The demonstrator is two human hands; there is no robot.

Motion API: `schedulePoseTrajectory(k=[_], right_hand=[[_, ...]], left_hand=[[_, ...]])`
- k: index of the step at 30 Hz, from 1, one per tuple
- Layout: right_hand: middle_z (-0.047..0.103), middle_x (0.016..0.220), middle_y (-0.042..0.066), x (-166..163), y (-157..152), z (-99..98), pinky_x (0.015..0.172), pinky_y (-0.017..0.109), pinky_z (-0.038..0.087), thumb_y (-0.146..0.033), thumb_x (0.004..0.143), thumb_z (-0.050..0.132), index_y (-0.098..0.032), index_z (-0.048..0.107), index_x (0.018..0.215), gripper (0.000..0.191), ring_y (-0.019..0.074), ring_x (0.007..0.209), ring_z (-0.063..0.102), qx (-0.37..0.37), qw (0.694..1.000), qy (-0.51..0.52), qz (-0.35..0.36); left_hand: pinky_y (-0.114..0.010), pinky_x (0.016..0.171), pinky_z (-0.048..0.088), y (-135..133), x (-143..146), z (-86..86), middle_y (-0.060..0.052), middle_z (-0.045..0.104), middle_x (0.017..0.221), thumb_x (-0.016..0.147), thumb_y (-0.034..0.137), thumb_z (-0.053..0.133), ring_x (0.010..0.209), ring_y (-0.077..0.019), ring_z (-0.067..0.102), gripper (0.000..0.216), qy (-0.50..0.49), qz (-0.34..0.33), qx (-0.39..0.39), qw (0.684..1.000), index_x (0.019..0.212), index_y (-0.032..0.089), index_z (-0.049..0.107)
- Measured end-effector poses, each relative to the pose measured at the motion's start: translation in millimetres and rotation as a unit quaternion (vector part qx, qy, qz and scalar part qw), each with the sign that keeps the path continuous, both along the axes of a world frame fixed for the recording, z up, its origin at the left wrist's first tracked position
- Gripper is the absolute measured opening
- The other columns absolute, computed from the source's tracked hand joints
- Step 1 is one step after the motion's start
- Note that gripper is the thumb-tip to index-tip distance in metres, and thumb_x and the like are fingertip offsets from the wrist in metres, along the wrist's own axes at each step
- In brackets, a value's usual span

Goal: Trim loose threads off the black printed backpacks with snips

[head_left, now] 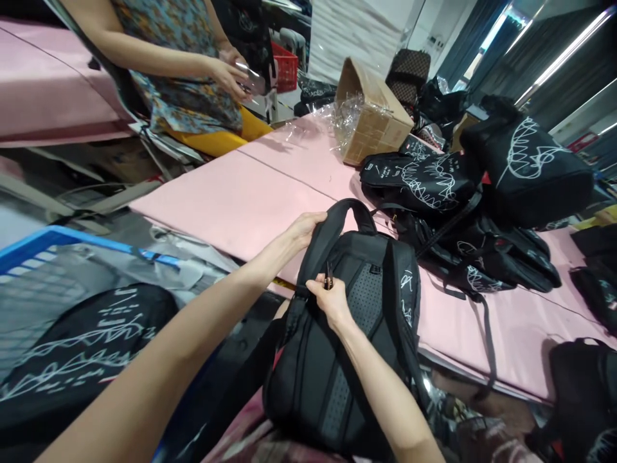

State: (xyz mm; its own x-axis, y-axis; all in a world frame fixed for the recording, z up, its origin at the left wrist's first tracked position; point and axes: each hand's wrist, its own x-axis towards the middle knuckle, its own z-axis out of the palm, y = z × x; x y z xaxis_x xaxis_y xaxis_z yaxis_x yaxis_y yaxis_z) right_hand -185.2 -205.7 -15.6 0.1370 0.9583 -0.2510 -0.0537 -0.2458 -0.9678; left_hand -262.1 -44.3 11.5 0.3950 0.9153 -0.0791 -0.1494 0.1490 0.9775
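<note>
A black backpack [318, 379] leans upright on my lap against the table edge, its padded back panel facing me. My left hand [304, 233] is closed on the upper part of its left shoulder strap [324, 239], pulling it up from the panel. Lower on the same strap is my right hand [331, 299], fingers bent, with small dark thread snips [329, 275] in it, their points upward. Its fingertips touch the strap near its lower end. The palm hides most of the snips.
Black backpacks with white drawings [429, 180] pile up on the pink table [231, 196] at right. Behind them stands an open cardboard box [380, 125] with clear plastic. A blue crate [62, 235] at left holds another backpack [91, 347]. Across the table, a person [178, 71] handles a shiny object.
</note>
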Motion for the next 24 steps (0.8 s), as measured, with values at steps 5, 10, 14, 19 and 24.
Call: schedulePoseTrajectory(k=[5,10,14,19,24], right_hand=[[0.067,0.072,0.002,34.1,-13.7,9.8,0.073,0.027,0.044,-0.036,0.075,0.057,-0.017,0.066,0.079,0.022,0.0161,0.072,0.060,0.056,0.988,-0.147,0.014],[0.068,0.089,0.005,93.9,-11.8,25.5,0.077,0.033,0.044,-0.045,0.081,0.050,-0.021,0.061,0.104,0.036,0.0220,0.084,0.063,0.040,0.916,-0.394,-0.058],[0.065,0.104,0.007,111.1,-8.7,27.6,0.080,0.035,0.043,-0.045,0.086,0.044,-0.022,0.049,0.119,0.040,0.0243,0.095,0.061,0.010,0.869,-0.492,-0.039],[0.065,0.099,0.003,112.9,8.9,22.7,0.077,0.031,0.043,-0.035,0.087,0.047,-0.023,0.058,0.105,0.024,0.0201,0.089,0.061,0.089,0.853,-0.513,-0.027],[0.065,0.093,0.002,119.7,35.5,16.8,0.078,0.031,0.041,-0.029,0.085,0.055,-0.025,0.064,0.103,0.020,0.0193,0.087,0.058,0.152,0.814,-0.561,-0.023]], left_hand=[[-0.041,0.094,0.041,-25.3,-14.4,-8.0,-0.010,0.064,0.106,0.083,0.023,0.048,0.107,-0.0241,0.055,0.027,0.133,0.120,0.207,0.962,0.105,0.015,0.061],[-0.043,0.096,0.030,-54.0,-36.7,-49.2,-0.003,0.065,0.108,0.088,0.019,0.045,0.109,-0.0205,0.052,0.026,0.383,0.042,0.522,0.761,0.103,0.031,0.063],[-0.055,0.095,0.022,-51.2,-24.6,-63.5,-0.005,0.062,0.112,0.084,0.026,0.055,0.118,-0.0302,0.041,0.023,0.428,0.094,0.511,0.739,0.105,0.031,0.063],[-0.063,0.097,0.012,-41.9,-2.7,-63.5,-0.001,0.064,0.105,0.081,0.033,0.059,0.125,-0.0333,0.032,0.014,0.407,0.099,0.490,0.764,0.092,0.032,0.068],[-0.065,0.100,0.007,-44.9,3.7,-61.3,0.003,0.066,0.101,0.083,0.023,0.057,0.126,-0.0297,0.032,0.015,0.403,0.105,0.554,0.721,0.088,0.035,0.065]])
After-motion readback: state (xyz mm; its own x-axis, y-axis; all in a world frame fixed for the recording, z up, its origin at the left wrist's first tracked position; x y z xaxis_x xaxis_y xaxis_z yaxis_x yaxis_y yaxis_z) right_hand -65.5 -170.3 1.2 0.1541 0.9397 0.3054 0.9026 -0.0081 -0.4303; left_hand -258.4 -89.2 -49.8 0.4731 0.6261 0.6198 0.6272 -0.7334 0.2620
